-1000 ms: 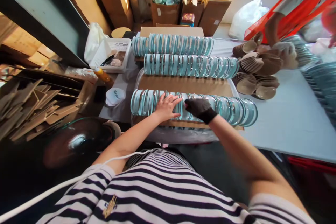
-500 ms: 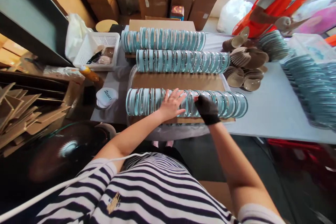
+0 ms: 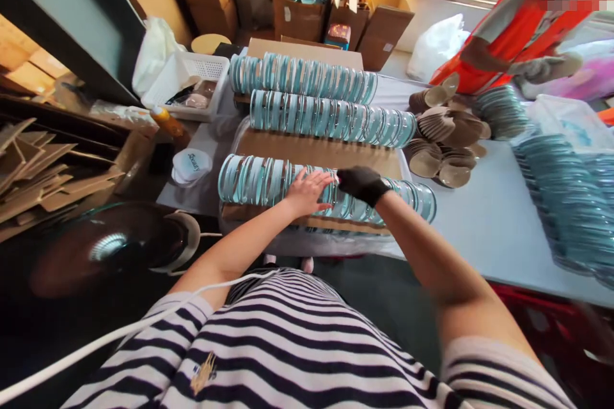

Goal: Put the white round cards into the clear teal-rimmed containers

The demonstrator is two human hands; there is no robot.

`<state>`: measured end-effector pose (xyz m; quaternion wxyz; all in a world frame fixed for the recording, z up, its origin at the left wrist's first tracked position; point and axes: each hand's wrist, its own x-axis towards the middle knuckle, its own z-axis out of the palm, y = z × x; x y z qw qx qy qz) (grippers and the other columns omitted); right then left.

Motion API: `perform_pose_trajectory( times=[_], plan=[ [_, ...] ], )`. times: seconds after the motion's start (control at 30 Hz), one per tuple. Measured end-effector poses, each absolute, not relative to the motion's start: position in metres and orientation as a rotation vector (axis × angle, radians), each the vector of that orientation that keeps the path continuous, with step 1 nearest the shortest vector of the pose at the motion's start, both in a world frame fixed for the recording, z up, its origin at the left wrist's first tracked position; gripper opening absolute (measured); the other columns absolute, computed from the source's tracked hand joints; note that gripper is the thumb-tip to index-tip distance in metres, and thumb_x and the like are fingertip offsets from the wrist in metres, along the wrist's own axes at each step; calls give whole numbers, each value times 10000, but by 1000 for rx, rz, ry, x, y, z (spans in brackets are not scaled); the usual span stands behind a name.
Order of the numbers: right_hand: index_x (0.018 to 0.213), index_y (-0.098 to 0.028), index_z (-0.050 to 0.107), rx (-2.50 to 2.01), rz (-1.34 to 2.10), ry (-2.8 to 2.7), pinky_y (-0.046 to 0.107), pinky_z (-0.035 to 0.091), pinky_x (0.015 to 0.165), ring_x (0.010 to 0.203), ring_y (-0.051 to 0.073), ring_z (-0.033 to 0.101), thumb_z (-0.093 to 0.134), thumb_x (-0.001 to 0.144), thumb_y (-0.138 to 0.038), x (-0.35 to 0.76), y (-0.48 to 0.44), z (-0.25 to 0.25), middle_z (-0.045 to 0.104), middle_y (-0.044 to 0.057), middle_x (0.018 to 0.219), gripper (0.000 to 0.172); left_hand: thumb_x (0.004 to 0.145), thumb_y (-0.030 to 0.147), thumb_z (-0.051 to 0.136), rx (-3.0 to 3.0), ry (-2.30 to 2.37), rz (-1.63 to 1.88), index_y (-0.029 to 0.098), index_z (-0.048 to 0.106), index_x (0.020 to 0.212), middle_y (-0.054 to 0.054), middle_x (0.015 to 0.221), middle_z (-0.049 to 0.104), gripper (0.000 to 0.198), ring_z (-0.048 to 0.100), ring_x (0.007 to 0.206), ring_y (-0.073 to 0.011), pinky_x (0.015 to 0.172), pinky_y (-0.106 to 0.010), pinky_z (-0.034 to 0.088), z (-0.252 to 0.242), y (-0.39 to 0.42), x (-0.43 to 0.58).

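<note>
While I am watching from the head camera, my left hand [image 3: 307,192] is lying with spread fingers on top of the nearest row of teal-rimmed discs [image 3: 259,180], and my gloved right hand [image 3: 362,184] is curling onto the same row just at its 3 o'clock side, though I cannot tell if it is pinching one disc. This row is standing on edge on a cardboard sheet [image 3: 321,150] at 12 o'clock from my body, and two more rows [image 3: 330,118] are already lining up behind it. As I judge, the arranging is well advanced, while a big pile of discs [image 3: 561,198] at 3 o'clock is waiting on the table [image 3: 484,223].
</note>
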<state>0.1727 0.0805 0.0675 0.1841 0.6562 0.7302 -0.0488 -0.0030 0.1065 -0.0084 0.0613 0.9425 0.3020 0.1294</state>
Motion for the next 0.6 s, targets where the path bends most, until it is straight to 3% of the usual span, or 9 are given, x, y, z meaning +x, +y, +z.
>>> perform_pose_trajectory(
  times=[0.13,0.3,0.5,0.6],
  plan=[
    [1205,-226,652,1979,-315,2047,365,500,748,923,294,686,364,959,-360,170,-2,2,728,135,1040,402,819,562,623,2837,934,394,270,427,1468,-48,1532,439,738,345,1445,-259,1233,-490,122,-10,106,-2],
    [1256,-222,628,2059,-479,2092,379,492,817,1039,294,652,289,986,-321,165,-38,-54,690,143,1187,445,826,538,633,2850,912,419,257,450,1451,-63,1518,457,709,352,1443,-260,1237,-488,96,-8,107,-7],
    [1248,-229,641,2367,-137,2017,308,475,758,957,256,676,292,999,-421,234,20,26,713,137,1088,469,919,513,514,2813,1011,587,209,443,1464,-84,1513,462,628,289,1475,-249,1236,-484,106,1,84,32],
    [1183,-186,678,2070,-298,2022,285,474,765,975,235,660,485,938,-406,260,78,64,709,120,1108,382,931,514,486,2792,1074,526,213,426,1477,-82,1518,455,626,341,1450,-250,1226,-483,150,-4,73,59]
  ],
)
